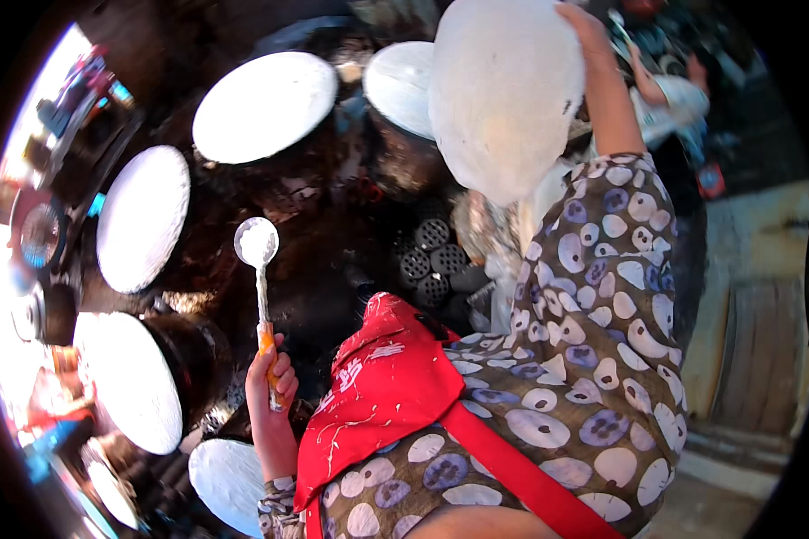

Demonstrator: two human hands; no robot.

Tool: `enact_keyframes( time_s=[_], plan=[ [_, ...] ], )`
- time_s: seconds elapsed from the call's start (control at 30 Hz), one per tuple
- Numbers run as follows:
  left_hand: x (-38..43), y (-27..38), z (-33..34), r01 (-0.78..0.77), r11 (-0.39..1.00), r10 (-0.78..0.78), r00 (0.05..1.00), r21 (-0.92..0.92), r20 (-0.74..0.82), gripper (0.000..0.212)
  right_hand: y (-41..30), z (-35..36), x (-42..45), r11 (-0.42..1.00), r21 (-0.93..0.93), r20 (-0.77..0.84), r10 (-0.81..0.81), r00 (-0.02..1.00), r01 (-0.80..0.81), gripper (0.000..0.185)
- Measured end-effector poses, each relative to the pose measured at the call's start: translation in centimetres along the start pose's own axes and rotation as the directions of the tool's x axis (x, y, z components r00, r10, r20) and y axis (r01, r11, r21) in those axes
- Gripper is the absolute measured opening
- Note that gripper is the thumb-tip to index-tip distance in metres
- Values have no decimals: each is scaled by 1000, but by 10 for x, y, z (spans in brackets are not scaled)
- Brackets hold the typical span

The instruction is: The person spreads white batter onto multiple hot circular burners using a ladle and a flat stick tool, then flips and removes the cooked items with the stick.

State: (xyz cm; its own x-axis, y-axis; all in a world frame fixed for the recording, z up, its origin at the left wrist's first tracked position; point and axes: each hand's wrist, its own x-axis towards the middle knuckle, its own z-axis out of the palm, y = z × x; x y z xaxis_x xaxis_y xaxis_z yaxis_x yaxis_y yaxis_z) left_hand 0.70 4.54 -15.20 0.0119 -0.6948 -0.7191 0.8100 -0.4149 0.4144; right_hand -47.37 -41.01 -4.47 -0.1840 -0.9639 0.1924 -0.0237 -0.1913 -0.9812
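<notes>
My left hand (pixel 271 374) is closed around the orange handle of a metal ladle (pixel 256 242). White batter lies in the ladle's round bowl and streaks its shaft. At the upper right, my right hand (pixel 585 30) grips the edge of a large, thin white pancake (pixel 509 101). It hangs as a broad oval sheet with a few dark specks and hides what is behind it. Around my left hand, round griddles with white tops stand in an arc: a far one (pixel 266 108), a left one (pixel 143 219), a lower-left one (pixel 131 384) and a near one (pixel 228 485).
Another white-topped griddle (pixel 401 84) is partly behind the pancake. Several black honeycomb coal briquettes (pixel 433 259) are piled low before my red apron (pixel 384 397). A co-worker in a light top (pixel 674 101) is at the upper right. A wooden door (pixel 758 357) is at the right.
</notes>
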Motion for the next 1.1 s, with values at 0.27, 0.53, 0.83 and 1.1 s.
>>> enact_keyframes(
  time_s=[0.27, 0.53, 0.83, 1.1],
  plan=[
    [8, 2, 55, 136, 981, -150, 984, 137, 96, 31, 0, -274, -187, 958, 169, -561, 285, 777, -230, 46],
    [55, 17, 51, 320, 937, -336, 936, 143, 105, 29, 171, -301, -414, 801, 381, -712, 573, 406, -462, 47],
    [60, 2, 102, 317, 937, -336, 932, 146, 134, 33, 197, -319, -417, 766, 86, -764, 461, 451, -637, 39],
    [30, -18, 90, 210, 975, -217, 969, 73, 121, 33, 132, -287, -359, -47, -679, -725, -112, 679, -733, 35]
  ],
)
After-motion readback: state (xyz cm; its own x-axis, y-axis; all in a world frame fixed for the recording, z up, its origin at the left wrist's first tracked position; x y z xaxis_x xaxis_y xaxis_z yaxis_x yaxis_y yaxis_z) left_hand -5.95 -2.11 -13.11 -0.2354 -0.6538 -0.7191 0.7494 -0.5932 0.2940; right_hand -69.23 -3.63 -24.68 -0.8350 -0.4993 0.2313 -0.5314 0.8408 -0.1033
